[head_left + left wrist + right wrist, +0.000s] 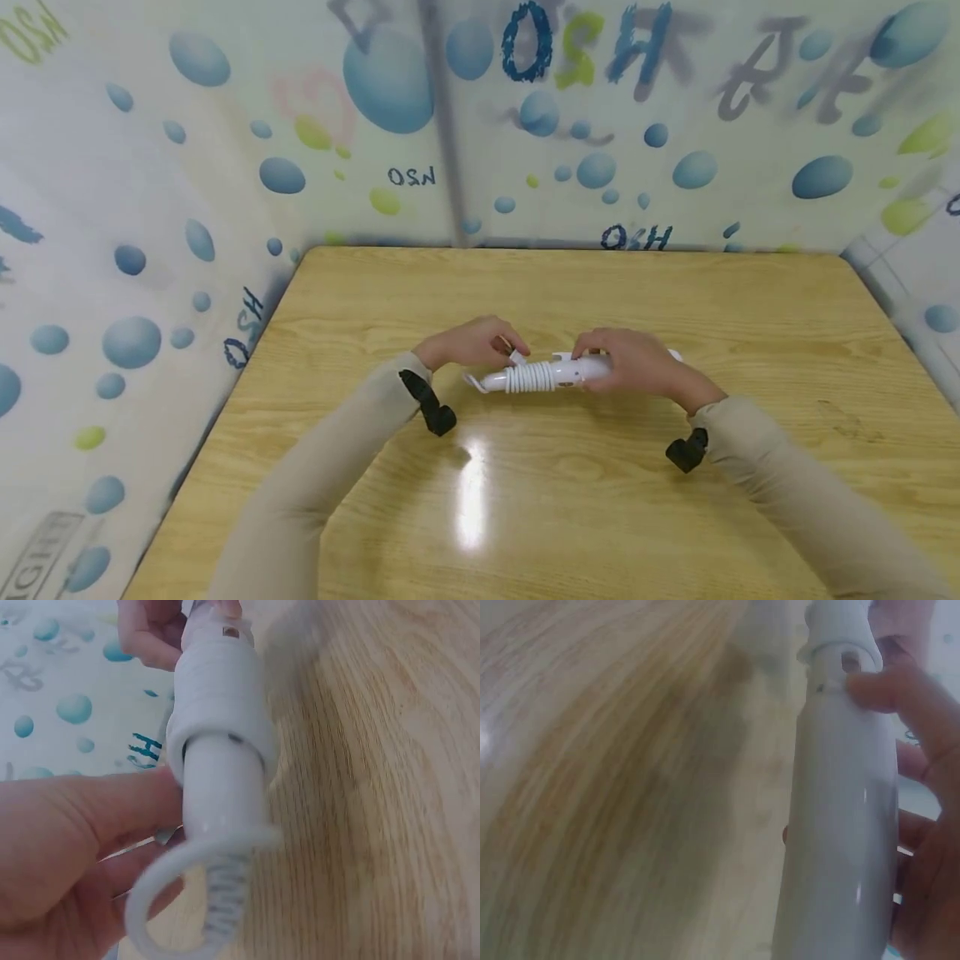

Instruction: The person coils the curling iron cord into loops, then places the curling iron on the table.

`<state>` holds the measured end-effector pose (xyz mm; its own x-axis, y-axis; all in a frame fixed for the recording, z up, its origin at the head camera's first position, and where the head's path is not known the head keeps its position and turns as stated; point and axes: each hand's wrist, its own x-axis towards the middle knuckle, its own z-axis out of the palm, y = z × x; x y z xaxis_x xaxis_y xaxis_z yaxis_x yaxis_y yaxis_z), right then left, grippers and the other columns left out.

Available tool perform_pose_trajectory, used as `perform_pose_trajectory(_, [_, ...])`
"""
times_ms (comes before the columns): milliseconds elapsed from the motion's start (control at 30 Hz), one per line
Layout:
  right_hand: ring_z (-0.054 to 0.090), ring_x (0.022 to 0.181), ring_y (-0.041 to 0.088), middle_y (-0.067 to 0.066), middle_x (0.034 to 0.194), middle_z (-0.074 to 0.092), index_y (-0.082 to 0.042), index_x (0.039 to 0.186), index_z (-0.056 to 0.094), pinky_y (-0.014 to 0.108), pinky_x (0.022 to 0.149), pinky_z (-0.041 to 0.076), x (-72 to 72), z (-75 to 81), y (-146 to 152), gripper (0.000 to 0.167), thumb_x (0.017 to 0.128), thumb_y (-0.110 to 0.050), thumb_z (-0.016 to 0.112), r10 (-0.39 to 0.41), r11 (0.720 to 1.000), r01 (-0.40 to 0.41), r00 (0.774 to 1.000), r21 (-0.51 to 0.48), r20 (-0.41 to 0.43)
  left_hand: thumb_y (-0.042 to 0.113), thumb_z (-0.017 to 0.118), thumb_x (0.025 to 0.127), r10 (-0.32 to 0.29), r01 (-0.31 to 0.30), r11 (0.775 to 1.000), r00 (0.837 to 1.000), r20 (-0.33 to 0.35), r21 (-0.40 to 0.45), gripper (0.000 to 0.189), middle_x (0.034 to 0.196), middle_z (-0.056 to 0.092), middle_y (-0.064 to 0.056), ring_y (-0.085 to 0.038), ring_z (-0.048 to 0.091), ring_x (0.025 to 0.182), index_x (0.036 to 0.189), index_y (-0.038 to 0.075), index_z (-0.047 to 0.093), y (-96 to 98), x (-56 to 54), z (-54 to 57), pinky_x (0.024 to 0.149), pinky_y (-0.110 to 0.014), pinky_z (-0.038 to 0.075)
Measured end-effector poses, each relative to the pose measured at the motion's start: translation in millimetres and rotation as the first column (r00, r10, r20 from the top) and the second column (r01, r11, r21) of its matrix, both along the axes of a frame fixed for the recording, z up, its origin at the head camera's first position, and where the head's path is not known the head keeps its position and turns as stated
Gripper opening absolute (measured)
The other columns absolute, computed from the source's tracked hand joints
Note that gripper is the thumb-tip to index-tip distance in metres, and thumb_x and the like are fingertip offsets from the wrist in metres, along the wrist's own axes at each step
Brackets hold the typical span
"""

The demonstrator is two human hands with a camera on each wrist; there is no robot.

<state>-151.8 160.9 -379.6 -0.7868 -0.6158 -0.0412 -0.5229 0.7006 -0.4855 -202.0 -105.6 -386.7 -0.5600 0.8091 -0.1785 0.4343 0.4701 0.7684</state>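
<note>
A white hair-styling iron (568,372) lies crosswise near the middle of the table, its white cord (529,377) wound in several turns round the handle. From above, my right hand (637,360) grips the smooth body, with the thumb (881,690) close to a small slot in the right wrist view. My left hand (474,342) is at the handle end and pinches the small white plug (517,357) beside the coils. In the left wrist view, a ribbed cord sleeve (227,892) leaves the handle end and the cord bends in a loop there. My palm hides part of the iron's far end.
The wooden table (570,508) reaches back to a wall (510,150) patterned with blue drops and letters. Another patterned wall (135,275) runs along the left edge. Black straps with small mounts (442,419) sit on both wrists over beige sleeves.
</note>
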Motion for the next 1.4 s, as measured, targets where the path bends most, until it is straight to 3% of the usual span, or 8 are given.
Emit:
perform_pose_trajectory(133, [0.053, 0.075, 0.014, 0.0, 0.097, 0.061, -0.024, 0.101, 0.062, 0.03, 0.058, 0.04, -2.9, -11.9, -4.1, 0.032, 0.074, -0.039, 0.073, -0.036, 0.999, 0.036, 0.999, 0.036, -0.012, -0.003, 0.065, 0.082, -0.013, 0.004, 0.999, 0.984, -0.179, -0.048, 0.024, 0.103, 0.063, -0.012, -0.021, 0.059, 0.096, 0.106, -0.003, 0.066, 2.0, -2.6, -4.4, 0.083, -0.026, 0.046])
perform_pose_trajectory(233, [0.055, 0.081, 0.016, 0.003, 0.099, 0.062, -0.023, 0.103, 0.062, 0.031, 0.061, 0.042, -4.7, -20.0, -5.4, 0.035, 0.075, -0.041, 0.073, -0.046, 0.999, 0.046, 0.999, 0.022, 0.005, -0.005, 0.063, 0.082, -0.013, 0.002, 0.999, 0.977, -0.211, -0.053, 0.023, 0.103, 0.063, -0.014, -0.024, 0.059, 0.096, 0.105, -0.005, 0.066, 1.5, -2.7, -9.4, 0.082, -0.026, 0.046])
perform_pose_trajectory(533, [0.053, 0.086, 0.016, 0.002, 0.111, 0.059, -0.022, 0.114, 0.061, 0.035, 0.072, 0.042, -16.3, -35.4, -5.1, 0.041, 0.079, -0.042, 0.07, -0.052, 0.991, 0.07, 0.986, -0.111, 0.161, -0.008, 0.052, 0.087, 0.047, -0.043, 0.998, 0.996, -0.072, 0.051, 0.026, 0.111, 0.059, -0.019, -0.029, 0.055, 0.104, 0.111, -0.009, 0.061, -14.2, -4.9, -26.9, 0.088, -0.032, 0.044])
perform_pose_trajectory(800, [0.048, 0.088, 0.019, 0.006, 0.105, 0.056, -0.013, 0.114, 0.061, 0.037, 0.074, 0.04, -16.4, -37.2, -11.6, 0.041, 0.079, -0.03, 0.073, -0.001, 0.982, 0.03, 0.988, -0.186, 0.156, -0.004, 0.049, 0.087, 0.103, -0.103, 0.994, 0.995, -0.001, 0.04, 0.031, 0.115, 0.058, -0.018, -0.027, 0.051, 0.107, 0.115, -0.006, 0.061, -19.9, -3.1, -26.7, 0.088, -0.034, 0.042])
perform_pose_trajectory(967, [0.05, 0.091, 0.02, 0.005, 0.106, 0.058, -0.011, 0.113, 0.061, 0.037, 0.077, 0.04, -9.6, -36.6, -12.0, 0.042, 0.077, -0.027, 0.076, 0.027, 0.979, 0.005, 0.987, -0.202, 0.158, 0.003, 0.049, 0.091, 0.177, -0.178, 0.982, 0.984, 0.033, 0.054, 0.03, 0.117, 0.057, -0.016, -0.026, 0.05, 0.106, 0.118, -0.004, 0.059, -18.5, 5.4, -23.6, 0.087, -0.035, 0.043])
perform_pose_trajectory(1033, [0.05, 0.092, 0.02, 0.005, 0.106, 0.058, -0.011, 0.114, 0.061, 0.037, 0.077, 0.04, -6.7, -35.4, -11.7, 0.043, 0.076, -0.026, 0.076, 0.042, 0.98, -0.011, 0.987, -0.198, 0.152, 0.003, 0.048, 0.092, 0.219, -0.222, 0.973, 0.975, 0.048, 0.06, 0.03, 0.117, 0.055, -0.017, -0.027, 0.05, 0.106, 0.12, -0.004, 0.058, -17.7, 11.1, -16.5, 0.086, -0.036, 0.043])
perform_pose_trajectory(1200, [0.051, 0.095, 0.021, 0.006, 0.107, 0.056, -0.011, 0.116, 0.06, 0.04, 0.081, 0.041, -0.5, -30.9, -10.7, 0.046, 0.076, -0.026, 0.076, 0.057, 0.982, -0.024, 0.983, -0.189, 0.172, 0.004, 0.047, 0.092, 0.31, -0.316, 0.945, 0.947, 0.08, 0.08, 0.031, 0.117, 0.056, -0.015, -0.025, 0.051, 0.105, 0.121, -0.002, 0.058, -22.4, 12.6, -14.2, 0.086, -0.036, 0.043])
perform_pose_trajectory(1400, [0.051, 0.098, 0.023, 0.008, 0.107, 0.055, -0.009, 0.116, 0.059, 0.042, 0.084, 0.042, 2.6, -26.5, -8.5, 0.046, 0.077, -0.027, 0.076, 0.066, 0.982, -0.033, 0.983, -0.186, 0.173, 0.005, 0.049, 0.091, 0.336, -0.338, 0.935, 0.941, 0.038, 0.105, 0.03, 0.117, 0.058, -0.016, -0.027, 0.052, 0.107, 0.118, -0.004, 0.059, -29.5, 9.2, -18.7, 0.09, -0.036, 0.041])
